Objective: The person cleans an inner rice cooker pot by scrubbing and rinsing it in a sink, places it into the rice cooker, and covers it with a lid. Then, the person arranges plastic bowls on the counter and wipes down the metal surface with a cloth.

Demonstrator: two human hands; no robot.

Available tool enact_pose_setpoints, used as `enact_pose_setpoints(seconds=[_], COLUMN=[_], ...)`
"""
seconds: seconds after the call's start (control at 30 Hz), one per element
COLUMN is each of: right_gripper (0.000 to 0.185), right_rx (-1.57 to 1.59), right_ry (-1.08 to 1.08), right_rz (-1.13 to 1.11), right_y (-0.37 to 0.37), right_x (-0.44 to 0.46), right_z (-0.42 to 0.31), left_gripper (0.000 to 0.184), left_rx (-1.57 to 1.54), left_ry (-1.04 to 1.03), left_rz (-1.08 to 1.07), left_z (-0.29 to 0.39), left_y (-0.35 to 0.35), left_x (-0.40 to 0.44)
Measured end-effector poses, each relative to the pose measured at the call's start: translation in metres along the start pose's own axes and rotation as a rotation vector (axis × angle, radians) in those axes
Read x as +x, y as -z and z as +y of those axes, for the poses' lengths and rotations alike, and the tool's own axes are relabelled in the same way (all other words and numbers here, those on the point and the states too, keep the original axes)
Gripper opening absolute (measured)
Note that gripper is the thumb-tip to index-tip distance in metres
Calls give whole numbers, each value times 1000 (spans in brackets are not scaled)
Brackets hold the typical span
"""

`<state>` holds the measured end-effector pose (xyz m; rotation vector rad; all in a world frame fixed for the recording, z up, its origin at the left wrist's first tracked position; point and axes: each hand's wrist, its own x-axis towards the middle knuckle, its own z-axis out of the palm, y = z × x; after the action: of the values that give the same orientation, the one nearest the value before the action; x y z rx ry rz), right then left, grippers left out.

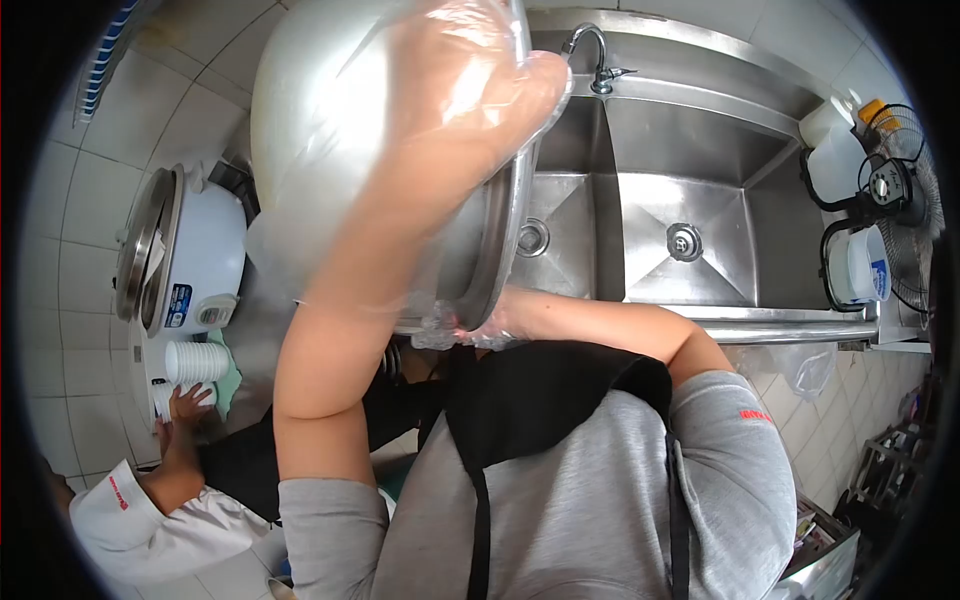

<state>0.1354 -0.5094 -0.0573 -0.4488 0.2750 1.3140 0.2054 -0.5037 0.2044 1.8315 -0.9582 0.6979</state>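
Observation:
A large, shiny, pale metal basin is tipped on its side in front of me, its wide rim facing the sinks. My left hand, in a clear plastic glove, grips the far part of the basin near the rim. The thumb sticks out past the edge, and motion blurs the fingers slightly. At the near end of the rim, my right hand, also gloved in clear plastic, is closed on the edge, partly hidden. My left forearm crosses in front of the basin. What is inside it does not show.
Right of the basin is a double steel sink with a faucet. White containers and a black wire fan stand beyond. At left are a rice cooker, stacked white cups and a co-worker's hands.

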Motion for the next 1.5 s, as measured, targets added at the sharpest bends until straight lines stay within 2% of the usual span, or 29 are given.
enact_pose_setpoints(seconds=[0.07,0.13,0.23,0.27,0.3,0.33,0.37,0.43,0.47,0.53,0.57,0.6,0.67,0.73,0.83,0.9,0.97,1.03,1.1,1.13,1.23,1.27,1.3,1.33,1.37,1.4,1.43,1.47,1.5], right_gripper=[28,31,35,39,43,45,45,44,37,45,49,63,68,74,75,73,73,75,79,79,76,83,88,85,75,54,43,32,26], right_rx=[72,76,37,62,86,60,27,-27,-247,-450,-552,-614,-617,-613,-665,-605,-585,-644,-629,-619,-568,-507,-394,-326,-265,-138,-71,-6,39], right_ry=[-60,-68,-26,-28,-30,19,18,34,117,136,144,128,47,-14,143,154,143,261,315,361,536,677,693,874,1046,1168,1191,1209,1257], right_rz=[-170,-266,-331,-376,-421,-323,-348,-389,-97,140,263,237,151,122,101,162,181,170,237,279,373,468,445,612,623,698,670,633,625], right_y=[4,-5,-11,-10,-9,-19,-12,-6,-9,-31,-33,-25,-8,-2,-10,-11,-2,20,37,33,54,63,141,144,167,180,191,201,209], right_x=[24,29,21,15,8,-9,-8,-12,-25,-57,-69,-76,-93,-112,-149,-154,-149,-143,-139,-144,-151,-156,-142,-147,-147,-141,-136,-131,-124], right_z=[4,3,-3,-5,-6,-8,-10,-13,-14,-19,-23,-32,-56,-76,-91,-94,-97,-115,-137,-146,-182,-195,-235,-250,-270,-295,-321,-342,-358], left_gripper=[20,23,32,41,39,39,39,38,30,20,18,20,29,32,25,23,23,24,22,26,26,27,29,30,32,35,38,43,43], left_rx=[132,70,-320,-374,-236,-189,-146,158,209,305,212,154,90,280,7,290,404,524,695,614,498,470,497,433,371,310,258,340,273], left_ry=[-55,-40,78,60,99,55,16,47,180,454,417,442,478,516,492,555,592,570,328,539,639,582,635,624,612,587,559,519,525], left_rz=[-142,-128,140,109,132,137,142,147,169,187,164,338,378,492,607,434,444,459,373,439,751,777,870,940,1013,1010,1010,969,1039], left_z=[7,10,0,-3,4,4,5,14,23,44,35,29,33,28,29,17,12,2,-32,-16,7,7,15,26,34,39,44,45,52], left_y=[4,6,-18,-17,-17,-15,-11,7,18,41,65,74,106,124,120,136,140,149,193,190,174,178,174,163,153,153,157,161,157], left_x=[5,4,-17,-20,-20,-19,-19,-15,-12,-4,-9,-16,-21,-29,-28,-35,-45,-62,-95,-92,-81,-85,-79,-66,-56,-59,-61,-65,-60])
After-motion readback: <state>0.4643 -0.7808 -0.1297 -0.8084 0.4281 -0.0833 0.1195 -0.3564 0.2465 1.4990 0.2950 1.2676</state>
